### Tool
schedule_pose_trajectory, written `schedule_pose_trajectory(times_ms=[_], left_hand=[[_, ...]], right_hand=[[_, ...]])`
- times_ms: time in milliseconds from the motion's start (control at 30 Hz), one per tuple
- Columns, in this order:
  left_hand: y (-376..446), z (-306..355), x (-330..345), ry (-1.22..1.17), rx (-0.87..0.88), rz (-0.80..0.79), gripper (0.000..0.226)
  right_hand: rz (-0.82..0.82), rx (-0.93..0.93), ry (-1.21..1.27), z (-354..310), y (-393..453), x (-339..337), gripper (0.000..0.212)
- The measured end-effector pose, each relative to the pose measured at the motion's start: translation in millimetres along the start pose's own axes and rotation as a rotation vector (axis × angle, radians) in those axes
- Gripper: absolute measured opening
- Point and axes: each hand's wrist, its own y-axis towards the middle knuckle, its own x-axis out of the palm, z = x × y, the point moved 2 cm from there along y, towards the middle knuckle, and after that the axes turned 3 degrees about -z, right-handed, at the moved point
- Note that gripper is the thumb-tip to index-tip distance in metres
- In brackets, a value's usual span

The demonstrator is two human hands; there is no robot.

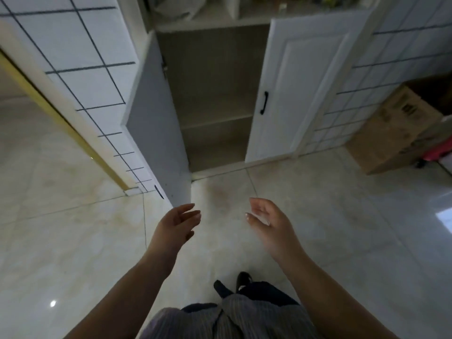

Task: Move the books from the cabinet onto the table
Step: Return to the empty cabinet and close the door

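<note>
A white cabinet (215, 77) stands ahead with both lower doors swung open. Its beige inside shows a shelf (217, 122) and a bottom floor, and I see no books on either. My left hand (177, 222) and my right hand (266, 221) are stretched out over the floor in front of the cabinet, palms facing each other, fingers apart, holding nothing. No table is in view.
The left door (156, 133) juts toward me near my left hand; the right door (296, 89) has a black handle (264, 102). A cardboard box (393, 133) stands at the right against the tiled wall. Glossy floor tiles (342, 228) lie all around. An upper shelf (210, 19) holds blurred items.
</note>
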Motion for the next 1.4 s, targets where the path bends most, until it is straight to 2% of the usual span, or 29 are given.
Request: schedule_pose_trajectory(times_ms=[367, 500, 567, 667, 733, 800, 900, 967, 1133, 1400], left_hand=[[62, 62, -61, -0.127, 0.141, 0.259, 0.028], [78, 87, -101, -0.045, 0.299, 0.409, 0.021], [86, 104, -119, 0.036, 0.413, 0.434, 0.016], [101, 132, -144, 0.368, 0.622, 0.329, 0.028], [117, 149, -160, 0.637, 0.758, 0.149, 0.057], [134, 163, -166, 0.825, 0.889, -0.035, 0.073], [158, 174, -169, 0.932, 0.998, -0.228, 0.073], [170, 177, -168, 0.961, 1.055, -0.293, 0.071], [194, 174, -158, 1.009, 1.141, -0.298, 0.076], [201, 168, -122, 0.936, 1.147, -0.235, 0.076]], right_hand=[[-0.179, -0.12, -0.072, -81, 120, 36, 0.031], [-0.169, -0.153, -0.02, -109, 147, 73, 0.028], [-0.168, -0.152, 0.015, -127, 152, 92, 0.028], [-0.172, -0.172, 0.094, -154, 160, 121, 0.03], [-0.175, -0.168, 0.114, -172, 167, 141, 0.032], [-0.196, -0.142, 0.129, -185, 170, 156, 0.035], [-0.2, -0.107, 0.148, -196, 174, 167, 0.04], [-0.18, -0.094, 0.163, -198, 174, 169, 0.037], [-0.136, -0.034, 0.134, -196, 174, 171, 0.037], [-0.093, 0.039, 0.017, -187, 180, 152, 0.041]])
